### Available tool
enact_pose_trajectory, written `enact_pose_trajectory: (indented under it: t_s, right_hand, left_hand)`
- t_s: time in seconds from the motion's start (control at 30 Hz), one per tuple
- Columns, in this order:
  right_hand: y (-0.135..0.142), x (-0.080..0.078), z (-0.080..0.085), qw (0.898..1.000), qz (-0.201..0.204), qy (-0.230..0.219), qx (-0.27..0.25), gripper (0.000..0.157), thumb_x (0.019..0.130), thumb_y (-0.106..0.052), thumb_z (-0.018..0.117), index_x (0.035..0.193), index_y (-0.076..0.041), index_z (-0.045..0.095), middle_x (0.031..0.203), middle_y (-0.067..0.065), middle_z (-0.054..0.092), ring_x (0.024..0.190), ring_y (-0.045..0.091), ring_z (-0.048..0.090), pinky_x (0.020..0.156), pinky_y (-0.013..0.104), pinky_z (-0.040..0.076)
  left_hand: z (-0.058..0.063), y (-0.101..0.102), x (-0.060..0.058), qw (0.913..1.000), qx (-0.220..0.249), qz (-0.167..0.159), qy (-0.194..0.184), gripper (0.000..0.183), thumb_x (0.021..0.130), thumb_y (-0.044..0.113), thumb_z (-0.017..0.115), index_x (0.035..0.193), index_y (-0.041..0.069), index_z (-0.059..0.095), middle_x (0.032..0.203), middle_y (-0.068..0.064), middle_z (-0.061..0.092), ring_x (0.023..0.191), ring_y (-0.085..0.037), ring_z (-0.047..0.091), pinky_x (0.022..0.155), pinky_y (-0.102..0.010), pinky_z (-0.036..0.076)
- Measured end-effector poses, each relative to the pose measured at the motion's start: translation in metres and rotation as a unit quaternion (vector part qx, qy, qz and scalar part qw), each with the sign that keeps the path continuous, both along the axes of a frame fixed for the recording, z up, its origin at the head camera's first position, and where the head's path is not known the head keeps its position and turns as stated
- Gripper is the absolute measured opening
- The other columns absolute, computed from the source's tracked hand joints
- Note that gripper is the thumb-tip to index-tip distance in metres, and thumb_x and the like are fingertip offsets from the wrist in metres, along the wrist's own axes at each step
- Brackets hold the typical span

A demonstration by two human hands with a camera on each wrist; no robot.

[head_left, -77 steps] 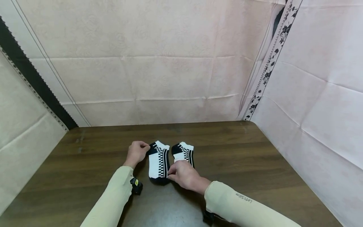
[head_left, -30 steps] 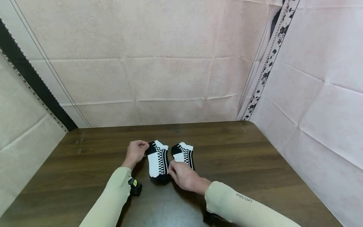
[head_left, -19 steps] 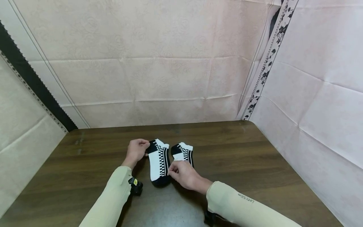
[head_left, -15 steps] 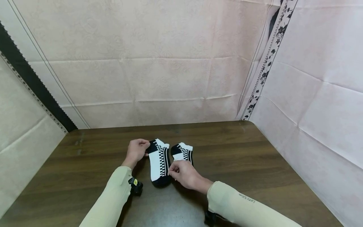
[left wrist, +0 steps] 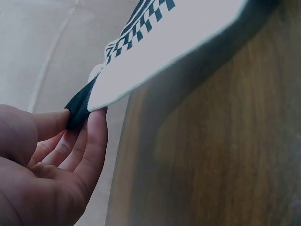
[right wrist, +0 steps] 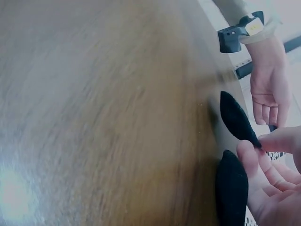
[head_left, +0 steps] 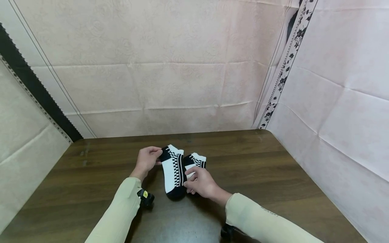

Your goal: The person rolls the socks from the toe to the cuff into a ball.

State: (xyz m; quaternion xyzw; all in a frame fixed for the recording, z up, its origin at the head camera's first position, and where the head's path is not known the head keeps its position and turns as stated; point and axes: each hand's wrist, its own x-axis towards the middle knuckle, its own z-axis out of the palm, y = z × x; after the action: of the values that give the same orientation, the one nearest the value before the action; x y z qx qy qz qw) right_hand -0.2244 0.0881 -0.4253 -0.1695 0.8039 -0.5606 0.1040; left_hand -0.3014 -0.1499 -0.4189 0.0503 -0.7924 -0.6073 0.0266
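Observation:
A black-and-white ankle sock (head_left: 172, 172) with a checkered stripe is tilted up off the table between both hands. My left hand (head_left: 147, 160) pinches its black heel; in the left wrist view, thumb and fingers (left wrist: 96, 146) close on the heel fabric. My right hand (head_left: 202, 182) holds the sock's right edge near the black toe. In the right wrist view that toe (right wrist: 235, 117) meets the thumb and fingertips (right wrist: 248, 153). A matching second sock (head_left: 194, 160) lies just right of it, partly hidden behind my right hand; its dark toe (right wrist: 231, 188) shows in the right wrist view.
The brown wood-grain table (head_left: 106, 189) extends around the socks. A pale cloth (head_left: 182, 84) hangs behind its far edge, with further cloth panels (head_left: 340, 128) along both sides. Black devices (head_left: 146, 199) are strapped to both wrists.
The held sock has risen and shifted slightly right and away, now overlapping the second sock's left edge. My right hand's fingers have spread and moved a little right; the left hand moved slightly up and right.

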Motion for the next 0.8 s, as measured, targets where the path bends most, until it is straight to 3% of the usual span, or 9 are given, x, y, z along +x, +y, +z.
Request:
enact_pose_trajectory:
  t_s: [0.17, 0.33, 0.5, 0.8]
  right_hand:
    - [0.004, 0.002, 0.005, 0.995, -0.008, -0.073, -0.06, 0.043, 0.088, 0.006, 0.069, 0.127, 0.013, 0.052, 0.086, 0.018, 0.071, 0.069, 0.032, 0.071, 0.063, 0.042, 0.059]
    - [0.007, 0.004, 0.005, 0.989, -0.016, -0.114, -0.097, 0.036, 0.088, 0.009, 0.067, 0.122, 0.015, 0.057, 0.087, 0.018, 0.071, 0.068, 0.024, 0.07, 0.066, 0.041, 0.059]
    - [0.012, 0.004, 0.004, 0.986, -0.016, -0.126, -0.113, 0.025, 0.089, 0.009, 0.065, 0.113, 0.015, 0.062, 0.088, 0.018, 0.07, 0.07, 0.023, 0.071, 0.068, 0.039, 0.059]
    - [0.02, 0.006, 0.002, 0.986, -0.017, -0.112, -0.125, 0.02, 0.092, 0.007, 0.064, 0.109, 0.015, 0.062, 0.087, 0.012, 0.064, 0.069, 0.021, 0.069, 0.069, 0.038, 0.059]
  left_hand:
    - [0.005, 0.002, 0.001, 0.9999, 0.01, -0.002, 0.0, 0.025, 0.104, 0.016, 0.058, 0.122, 0.0, 0.066, 0.116, -0.02, 0.068, 0.088, -0.025, 0.065, 0.072, -0.028, 0.057]
    - [0.009, 0.004, 0.001, 0.9998, 0.02, -0.006, -0.004, 0.026, 0.104, 0.017, 0.058, 0.123, 0.001, 0.065, 0.118, -0.02, 0.068, 0.089, -0.025, 0.065, 0.075, -0.03, 0.057]
    - [0.011, 0.007, 0.001, 0.9995, 0.027, -0.013, -0.01, 0.027, 0.103, 0.019, 0.059, 0.124, 0.003, 0.065, 0.119, -0.019, 0.067, 0.092, -0.027, 0.065, 0.078, -0.032, 0.057]
    - [0.013, 0.014, 0.001, 0.9989, 0.037, -0.027, -0.008, 0.026, 0.103, 0.019, 0.059, 0.123, 0.003, 0.065, 0.118, -0.018, 0.068, 0.092, -0.028, 0.064, 0.082, -0.036, 0.057]
